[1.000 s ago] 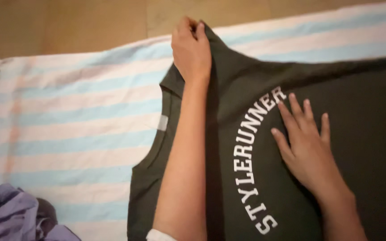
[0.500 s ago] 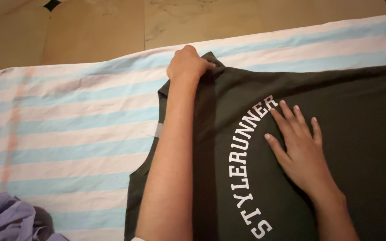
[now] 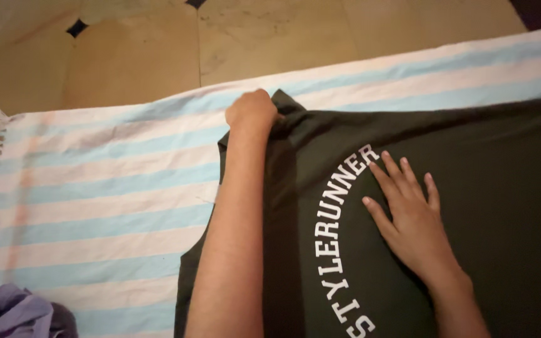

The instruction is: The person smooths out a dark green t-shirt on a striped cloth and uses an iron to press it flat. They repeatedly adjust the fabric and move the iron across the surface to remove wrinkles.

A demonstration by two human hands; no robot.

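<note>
Fingers of the left hand (image 3: 253, 112) pinch the dark sleeveless shirt's (image 3: 483, 163) shoulder; right hand (image 3: 408, 213) lies flat, fingers spread. Shirt's laid out, nothing folded yet.

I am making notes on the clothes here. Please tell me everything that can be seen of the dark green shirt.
The dark green shirt looks like soft knit cloth with curved white lettering. It lies spread nearly flat on a striped blue and white towel on a tiled floor. The left hand grips its far shoulder corner, bunching it, with the forearm across the fabric. The right hand presses flat beside the lettering. Its right and lower parts run out of view.
</note>
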